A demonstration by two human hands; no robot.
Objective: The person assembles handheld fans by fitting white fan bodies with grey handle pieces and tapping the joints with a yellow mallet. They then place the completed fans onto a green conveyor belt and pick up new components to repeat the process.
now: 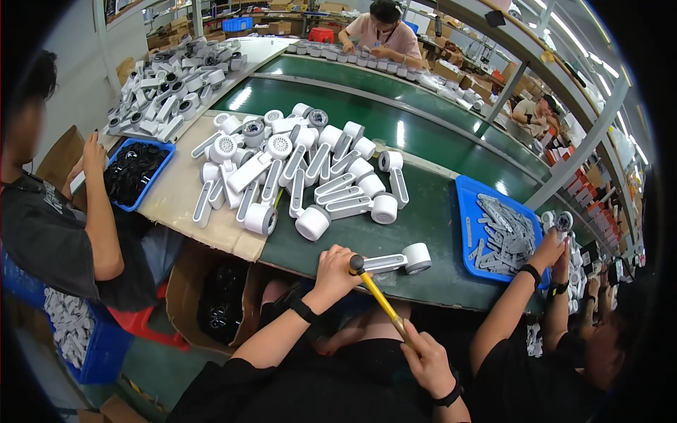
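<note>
A white and grey handheld fan housing (pixel 416 258) lies at the front edge of the green table, its round head pointing right. My left hand (pixel 335 276) is closed around the far end of its handle. My right hand (pixel 427 358) grips the lower part of a hammer (pixel 381 298) with a yellow handle. The dark hammer head is over the handle end, close beside my left fingers; whether it touches cannot be made out. Just beyond my hands is a heap of similar fan housings (pixel 310 166), white with grey handle strips.
To the right is a blue tray (pixel 462 211) of grey strips, with a co-worker's hands (pixel 550 250) beyond. At left, a person sits by a blue tray (pixel 166 166) of black parts. A cardboard box (pixel 185 296) stands below the table. A green conveyor (pixel 367 116) runs behind.
</note>
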